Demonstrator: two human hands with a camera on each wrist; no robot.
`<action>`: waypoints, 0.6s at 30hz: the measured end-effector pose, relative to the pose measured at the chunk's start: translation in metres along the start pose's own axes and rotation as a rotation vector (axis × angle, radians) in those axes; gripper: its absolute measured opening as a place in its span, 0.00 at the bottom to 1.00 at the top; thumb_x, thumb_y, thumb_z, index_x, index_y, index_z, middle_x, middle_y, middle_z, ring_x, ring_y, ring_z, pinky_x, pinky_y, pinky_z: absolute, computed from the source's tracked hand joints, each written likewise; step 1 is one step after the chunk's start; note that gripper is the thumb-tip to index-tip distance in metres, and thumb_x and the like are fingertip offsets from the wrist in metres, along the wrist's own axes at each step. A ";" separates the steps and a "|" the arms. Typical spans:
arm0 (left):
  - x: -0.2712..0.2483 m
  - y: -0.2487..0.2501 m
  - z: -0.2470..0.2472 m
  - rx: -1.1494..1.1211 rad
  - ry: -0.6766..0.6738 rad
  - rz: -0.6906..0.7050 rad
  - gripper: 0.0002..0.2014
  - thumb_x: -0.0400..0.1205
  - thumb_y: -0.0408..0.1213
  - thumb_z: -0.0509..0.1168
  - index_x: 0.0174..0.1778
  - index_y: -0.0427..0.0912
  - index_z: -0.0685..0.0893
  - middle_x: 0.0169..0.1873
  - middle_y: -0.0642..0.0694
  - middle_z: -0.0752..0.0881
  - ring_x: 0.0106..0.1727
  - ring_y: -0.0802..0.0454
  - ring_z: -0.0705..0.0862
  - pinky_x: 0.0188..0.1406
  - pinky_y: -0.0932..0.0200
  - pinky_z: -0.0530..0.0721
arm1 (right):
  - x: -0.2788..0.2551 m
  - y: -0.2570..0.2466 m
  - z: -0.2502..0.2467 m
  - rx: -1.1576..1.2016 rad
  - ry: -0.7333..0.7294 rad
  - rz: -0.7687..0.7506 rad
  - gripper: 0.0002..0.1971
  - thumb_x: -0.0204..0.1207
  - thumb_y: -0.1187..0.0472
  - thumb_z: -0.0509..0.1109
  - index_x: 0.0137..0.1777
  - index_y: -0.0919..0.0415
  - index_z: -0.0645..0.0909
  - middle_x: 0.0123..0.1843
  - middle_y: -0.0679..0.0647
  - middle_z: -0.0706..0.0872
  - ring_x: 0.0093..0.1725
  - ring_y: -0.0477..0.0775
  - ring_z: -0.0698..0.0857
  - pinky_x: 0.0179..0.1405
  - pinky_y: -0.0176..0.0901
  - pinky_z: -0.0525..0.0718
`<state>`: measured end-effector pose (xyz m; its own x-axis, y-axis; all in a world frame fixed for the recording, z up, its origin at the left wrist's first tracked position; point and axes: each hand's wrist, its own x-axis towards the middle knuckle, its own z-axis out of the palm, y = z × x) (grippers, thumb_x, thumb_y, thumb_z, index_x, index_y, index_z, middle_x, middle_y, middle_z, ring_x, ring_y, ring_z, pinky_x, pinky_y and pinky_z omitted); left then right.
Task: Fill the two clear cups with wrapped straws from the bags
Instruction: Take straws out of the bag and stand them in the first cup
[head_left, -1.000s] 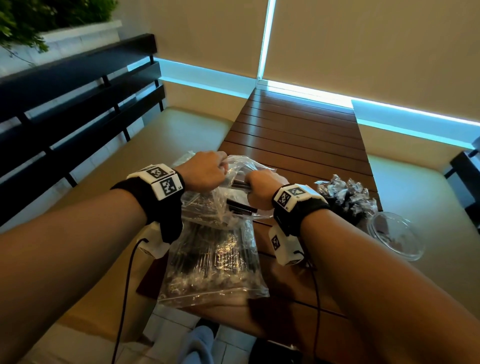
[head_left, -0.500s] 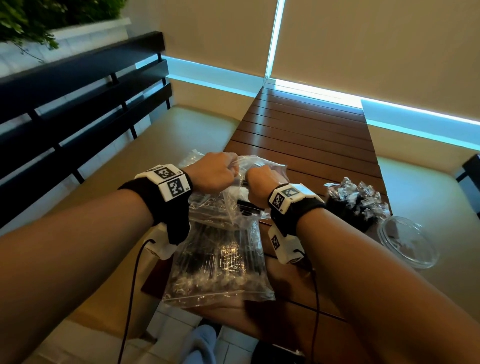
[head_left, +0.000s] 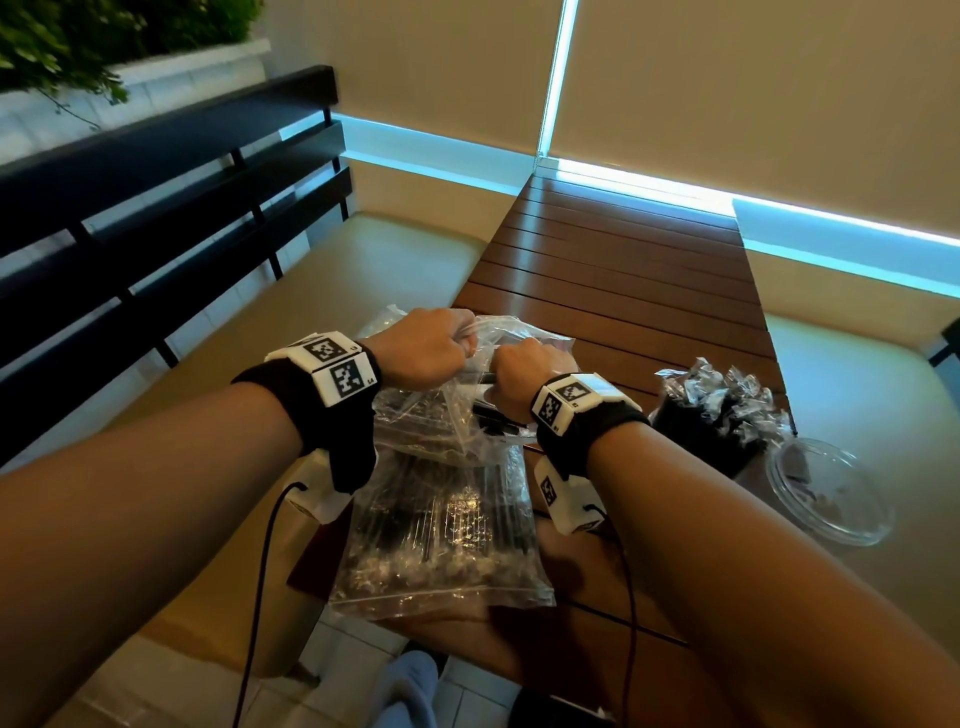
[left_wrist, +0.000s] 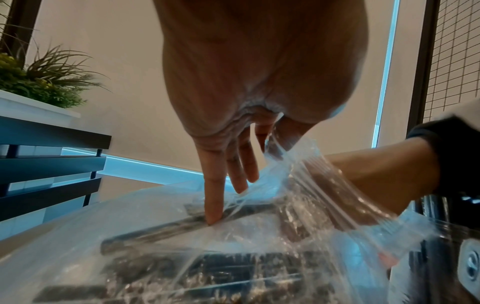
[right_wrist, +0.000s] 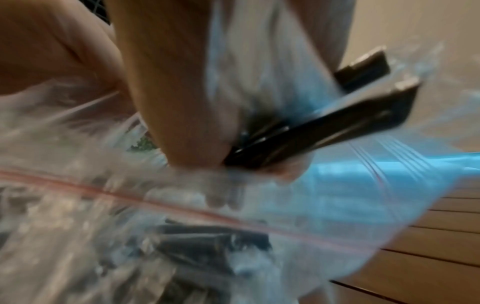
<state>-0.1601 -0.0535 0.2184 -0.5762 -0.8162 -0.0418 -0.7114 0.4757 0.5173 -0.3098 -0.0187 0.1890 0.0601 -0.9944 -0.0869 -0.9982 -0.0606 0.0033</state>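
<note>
Hands (head_left: 431, 345) drawn closer, bag (head_left: 441, 530) mouth hidden, straws blurred

A: What's on the arms?
B: Bare forearms, no sleeves. Each wrist has a black fabric band with a white block on top carrying square black-and-white markers: left hand (head_left: 423, 345) shows two, right hand (head_left: 519, 371) one on top.
A: Underneath?
B: White camera housing under each wrist, the right one also with a marker. A thin black cable hangs from each.
</note>
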 end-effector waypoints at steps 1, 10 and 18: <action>0.000 0.000 0.000 0.004 -0.004 0.000 0.07 0.86 0.32 0.57 0.50 0.38 0.80 0.41 0.45 0.84 0.44 0.45 0.81 0.48 0.46 0.82 | 0.002 0.000 0.000 0.004 -0.023 0.010 0.10 0.78 0.56 0.67 0.57 0.58 0.82 0.49 0.55 0.82 0.49 0.61 0.85 0.39 0.45 0.76; -0.002 -0.004 -0.005 0.000 -0.026 0.006 0.09 0.88 0.39 0.58 0.52 0.38 0.82 0.44 0.41 0.86 0.48 0.41 0.84 0.51 0.43 0.82 | 0.011 0.004 -0.002 0.043 -0.057 0.031 0.04 0.74 0.62 0.65 0.41 0.54 0.81 0.41 0.50 0.81 0.44 0.56 0.81 0.48 0.47 0.82; -0.001 0.000 -0.002 0.012 -0.033 0.037 0.10 0.88 0.38 0.58 0.54 0.36 0.81 0.46 0.40 0.86 0.48 0.42 0.83 0.51 0.43 0.81 | 0.017 -0.012 0.010 0.045 -0.080 -0.014 0.11 0.76 0.59 0.69 0.58 0.55 0.84 0.59 0.54 0.84 0.54 0.61 0.84 0.47 0.48 0.82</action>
<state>-0.1584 -0.0531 0.2202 -0.6149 -0.7869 -0.0513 -0.6942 0.5093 0.5086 -0.2974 -0.0341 0.1779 0.0747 -0.9833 -0.1657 -0.9967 -0.0684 -0.0433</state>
